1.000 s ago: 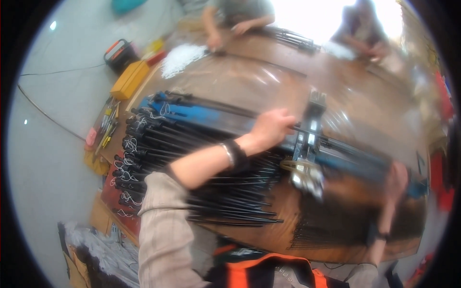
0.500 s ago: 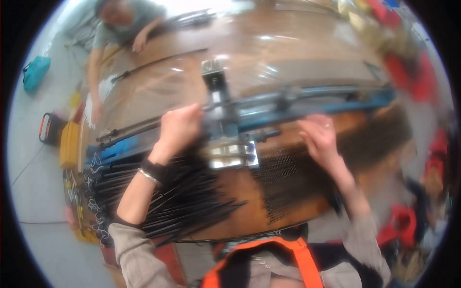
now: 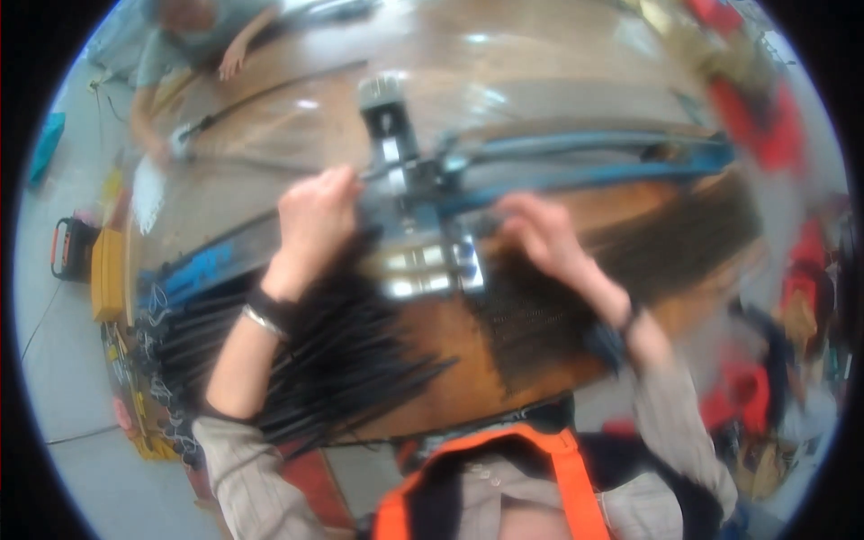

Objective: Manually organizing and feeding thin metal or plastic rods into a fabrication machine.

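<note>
A metal clamp-like fixture (image 3: 396, 171), dark with bright plates at its near end, stands in the middle of the table (image 3: 432, 346). My left hand (image 3: 317, 216) is closed in a fist against its left side; what lies inside the fingers is hidden. On the fixture's other side, my right hand (image 3: 543, 236) has bent fingers pointing toward it, smeared by motion, so its grip is unclear. A blue rail (image 3: 594, 184) runs from the fixture to the right. Below my left hand lies a bundle of black rods (image 3: 306, 369); below my right, a dark mass of thin spring-like pieces (image 3: 612, 288).
At the far left a co-worker's hand (image 3: 232, 59) rests by the table, near a long thin black rod (image 3: 270, 87). A yellow box (image 3: 108, 274) and a black-and-orange case (image 3: 72, 247) stand left of the table. Red items (image 3: 760, 121) line the right side.
My right hand has moved left, closer to the fixture. My left hand keeps its place beside it. The whole view has shifted slightly, and the co-worker's nearer hand has moved farther away.
</note>
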